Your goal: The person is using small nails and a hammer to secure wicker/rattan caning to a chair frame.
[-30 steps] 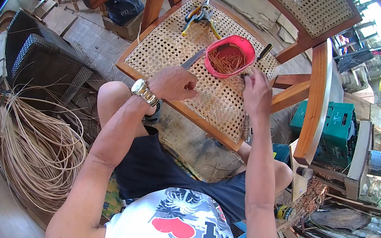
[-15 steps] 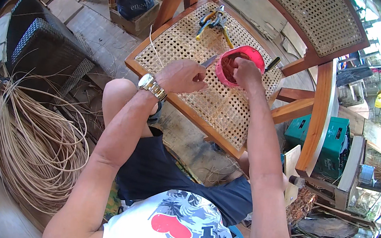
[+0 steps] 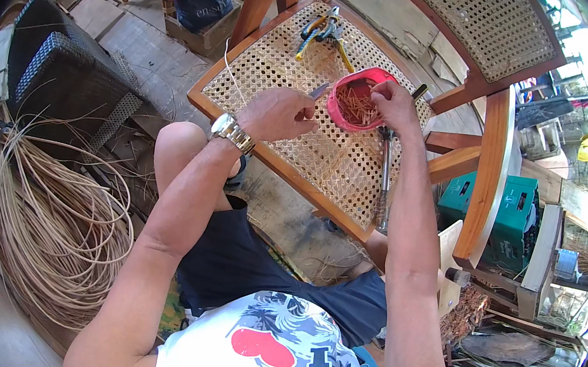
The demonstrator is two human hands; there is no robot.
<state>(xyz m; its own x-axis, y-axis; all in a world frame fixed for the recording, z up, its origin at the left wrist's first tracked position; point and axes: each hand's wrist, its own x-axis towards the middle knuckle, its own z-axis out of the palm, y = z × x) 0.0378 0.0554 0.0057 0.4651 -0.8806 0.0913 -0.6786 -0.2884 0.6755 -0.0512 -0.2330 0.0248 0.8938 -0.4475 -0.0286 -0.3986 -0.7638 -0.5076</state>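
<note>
A red-pink bowl-like container stands on the woven cane seat of a wooden chair. Short, thin reddish-brown sticks fill its bottom. At its right rim is my right hand, fingers pinched together; whatever is between them is too small to make out. My left hand hovers over or rests on the near left of the seat, with curled fingers whose contents are hidden. A pointed blade shows just beyond it; I cannot tell whether the hand touches it. On my left wrist is a metal watch.
Yellow-blue pliers lie at the seat's far side. A metal-shafted tool lies beside my right forearm, and a black handle shows behind the container. Coiled cane strands are at left, green crates at right.
My right hand has come up out of the container to its right rim, uncovering the sticks inside. The metal-shafted tool now shows beside my forearm. My left hand has barely moved.
</note>
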